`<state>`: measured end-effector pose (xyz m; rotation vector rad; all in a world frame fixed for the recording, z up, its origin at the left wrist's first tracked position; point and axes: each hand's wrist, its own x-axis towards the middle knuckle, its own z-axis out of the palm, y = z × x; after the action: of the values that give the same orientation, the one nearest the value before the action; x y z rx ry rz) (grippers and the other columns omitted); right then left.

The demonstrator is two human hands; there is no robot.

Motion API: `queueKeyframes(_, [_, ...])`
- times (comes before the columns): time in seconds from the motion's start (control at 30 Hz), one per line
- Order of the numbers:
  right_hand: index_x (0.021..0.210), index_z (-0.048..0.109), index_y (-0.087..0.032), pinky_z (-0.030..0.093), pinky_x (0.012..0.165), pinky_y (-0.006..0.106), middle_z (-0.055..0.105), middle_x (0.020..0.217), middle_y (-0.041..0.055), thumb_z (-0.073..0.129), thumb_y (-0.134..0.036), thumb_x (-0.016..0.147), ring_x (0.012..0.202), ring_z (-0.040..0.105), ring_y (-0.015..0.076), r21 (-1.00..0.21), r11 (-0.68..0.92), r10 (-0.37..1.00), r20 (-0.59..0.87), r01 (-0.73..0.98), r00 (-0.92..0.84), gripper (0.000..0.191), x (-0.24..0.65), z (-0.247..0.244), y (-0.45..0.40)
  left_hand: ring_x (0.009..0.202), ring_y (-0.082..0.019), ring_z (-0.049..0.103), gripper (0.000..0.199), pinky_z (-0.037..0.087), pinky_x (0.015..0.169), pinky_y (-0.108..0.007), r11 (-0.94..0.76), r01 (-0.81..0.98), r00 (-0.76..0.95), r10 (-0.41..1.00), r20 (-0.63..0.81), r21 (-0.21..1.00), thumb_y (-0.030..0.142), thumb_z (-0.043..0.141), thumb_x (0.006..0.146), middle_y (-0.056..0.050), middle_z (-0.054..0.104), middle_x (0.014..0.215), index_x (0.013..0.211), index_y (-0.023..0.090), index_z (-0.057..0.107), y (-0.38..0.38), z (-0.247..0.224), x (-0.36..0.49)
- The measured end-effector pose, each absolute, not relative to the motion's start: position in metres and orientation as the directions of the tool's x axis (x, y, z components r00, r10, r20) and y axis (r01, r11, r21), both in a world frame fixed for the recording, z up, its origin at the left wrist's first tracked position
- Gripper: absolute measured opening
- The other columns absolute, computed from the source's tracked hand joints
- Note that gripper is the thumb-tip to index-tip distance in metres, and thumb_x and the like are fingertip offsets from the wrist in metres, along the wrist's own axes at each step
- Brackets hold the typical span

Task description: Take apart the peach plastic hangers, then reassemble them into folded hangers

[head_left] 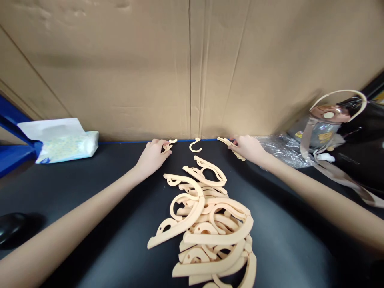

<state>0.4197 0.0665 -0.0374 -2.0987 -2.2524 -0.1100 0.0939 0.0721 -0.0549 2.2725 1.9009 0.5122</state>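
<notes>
The hangers [219, 239] look smooth plastic, the wall [135, 80] matt cardboard

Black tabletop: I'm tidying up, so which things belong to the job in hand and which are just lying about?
Belong, judging by the hands:
beige plastic folding hangers
loose beige hook
small beige piece in the left hand
slim beige pieces in the right hand

Seemingly lying about:
white soft packet
clear plastic wrap
strapped drinking bottle
black bag
dark rounded object, perhaps a mouse

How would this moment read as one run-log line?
left hand: pinching small cream piece | right hand: gripping cream strips | between hands: cream hook | nearer camera: cream hanger pile
</notes>
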Motion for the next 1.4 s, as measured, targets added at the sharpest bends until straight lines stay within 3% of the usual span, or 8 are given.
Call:
queueKeyframes(0.2, [0.121, 0.066, -0.018, 0.049, 0.076, 0.027, 0.076, 0.109, 0.0086, 0.057, -0.024, 0.094, 0.1, 0.071, 0.023, -0.079, 0.163, 0.981, 0.121, 0.983, -0.153, 0.03, 0.419, -0.04, 0.068, 0.107, -0.024, 0.063, 0.033, 0.055, 0.09, -0.046, -0.275, 0.912, 0.227, 0.956, 0.184, 0.305, 0.034, 0.061, 0.095, -0.01, 0.061, 0.126, 0.123, 0.017, 0.06, 0.081, -0.057, 0.095])
queueKeyframes(0.37, [0.121, 0.067, -0.015, 0.051, 0.084, 0.034, 0.074, 0.116, 0.0117, 0.053, -0.031, 0.096, 0.107, 0.069, 0.0276, -0.1, 0.181, 0.967, 0.197, 0.978, -0.159, 0.032, 0.427, -0.039, 0.065, 0.109, -0.025, 0.062, 0.034, 0.054, 0.092, -0.047, -0.307, 0.901, 0.257, 0.947, 0.192, 0.305, 0.033, 0.062, 0.095, -0.01, 0.061, 0.126, 0.124, 0.017, 0.059, 0.075, -0.057, 0.091])
queueKeyframes(0.6, [0.115, 0.068, -0.018, 0.05, 0.088, 0.035, 0.072, 0.114, 0.0084, 0.049, -0.032, 0.099, 0.106, 0.066, 0.0248, -0.101, 0.31, 0.926, 0.258, 0.945, -0.277, 0.029, 0.415, -0.023, 0.031, 0.124, -0.029, 0.049, 0.032, 0.037, 0.11, -0.045, -0.392, 0.859, 0.317, 0.912, 0.26, 0.328, 0.021, 0.053, 0.091, -0.012, 0.056, 0.133, 0.122, 0.017, 0.061, 0.046, -0.041, 0.111])
queueKeyframes(0.77, [0.103, 0.073, -0.019, 0.048, 0.087, 0.034, 0.069, 0.111, 0.0077, 0.059, -0.041, 0.094, 0.106, 0.064, 0.0244, -0.16, 0.432, 0.899, 0.161, 0.888, -0.408, 0.028, 0.379, -0.028, 0.011, 0.1, -0.028, 0.063, 0.021, 0.048, 0.087, -0.038, -0.446, 0.803, 0.43, 0.893, 0.134, 0.395, 0.032, 0.056, 0.089, -0.007, 0.071, 0.099, 0.1, 0.021, 0.069, 0.031, -0.035, 0.136])
queueKeyframes(0.97, [0.081, 0.071, -0.019, 0.043, 0.06, 0.025, 0.07, 0.077, 0.0014, 0.062, -0.022, 0.087, 0.069, 0.064, 0.0148, -0.282, 0.35, 0.937, 0.1, 0.893, -0.335, 0.011, 0.366, -0.04, 0.017, 0.073, -0.019, 0.066, 0.019, 0.046, 0.063, -0.028, -0.395, 0.778, 0.447, 0.895, 0.012, 0.488, 0.036, 0.057, 0.089, -0.002, 0.073, 0.085, 0.094, 0.023, 0.07, 0.027, -0.036, 0.145])
queueKeyframes(1.07, [0.079, 0.069, -0.018, 0.041, 0.058, 0.025, 0.068, 0.069, 0.0, 0.06, -0.022, 0.086, 0.064, 0.062, 0.0139, -0.328, 0.312, 0.95, 0.099, 0.892, -0.296, 0.012, 0.369, -0.039, 0.021, 0.081, -0.02, 0.066, 0.023, 0.049, 0.071, -0.03, -0.344, 0.802, 0.395, 0.919, -0.001, 0.487, 0.04, 0.058, 0.092, -0.003, 0.072, 0.087, 0.091, 0.021, 0.07, 0.03, -0.033, 0.149])
queueKeyframes(1.2, [0.08, 0.07, -0.02, 0.042, 0.062, 0.026, 0.069, 0.08, 0.0011, 0.067, -0.031, 0.084, 0.071, 0.063, 0.0153, -0.361, 0.346, 0.938, 0.103, 0.866, -0.332, 0.012, 0.371, -0.041, 0.022, 0.092, -0.02, 0.066, 0.027, 0.055, 0.084, -0.04, -0.274, 0.826, 0.357, 0.931, -0.08, 0.493, 0.041, 0.061, 0.094, -0.006, 0.068, 0.103, 0.102, 0.016, 0.067, 0.04, -0.032, 0.161])
queueKeyframes(1.4, [0.082, 0.065, -0.018, 0.045, 0.06, 0.026, 0.069, 0.074, 0.0012, 0.068, -0.024, 0.08, 0.066, 0.064, 0.0159, -0.495, 0.313, 0.949, 0.133, 0.811, -0.285, 0.006, 0.376, -0.048, 0.022, 0.1, -0.022, 0.065, 0.031, 0.056, 0.085, -0.042, -0.2, 0.76, 0.352, 0.927, -0.132, 0.619, 0.036, 0.062, 0.094, -0.009, 0.064, 0.118, 0.118, 0.016, 0.062, 0.045, -0.033, 0.17])
